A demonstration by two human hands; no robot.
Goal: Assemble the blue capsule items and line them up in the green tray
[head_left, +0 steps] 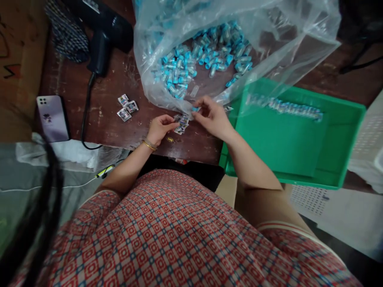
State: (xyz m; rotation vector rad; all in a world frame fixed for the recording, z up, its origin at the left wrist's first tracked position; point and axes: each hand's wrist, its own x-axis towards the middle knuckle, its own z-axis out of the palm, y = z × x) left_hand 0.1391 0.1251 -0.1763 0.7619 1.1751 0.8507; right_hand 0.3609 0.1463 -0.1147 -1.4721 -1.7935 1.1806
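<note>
My right hand (213,118) pinches a small clear vial with a blue cap (195,109) between thumb and fingertips, at the front edge of a clear plastic bag (149,83). Just left of it, my left hand (160,128) has thumb and forefinger closed at a small pile of printed labels (181,128); one label seems to be between the fingertips. Inside the open bag lie many blue-capped vials (179,71). One loose clear tube (194,91) lies at its mouth. Another few printed labels (124,114) rest on the table to the left.
At right stands a green tray (287,147) with a row of filled vials (296,109) along its far side. A black hair dryer (100,50), its cord and a phone (53,118) lie at left on the dark red table (113,133). A cardboard box (20,67) stands far left.
</note>
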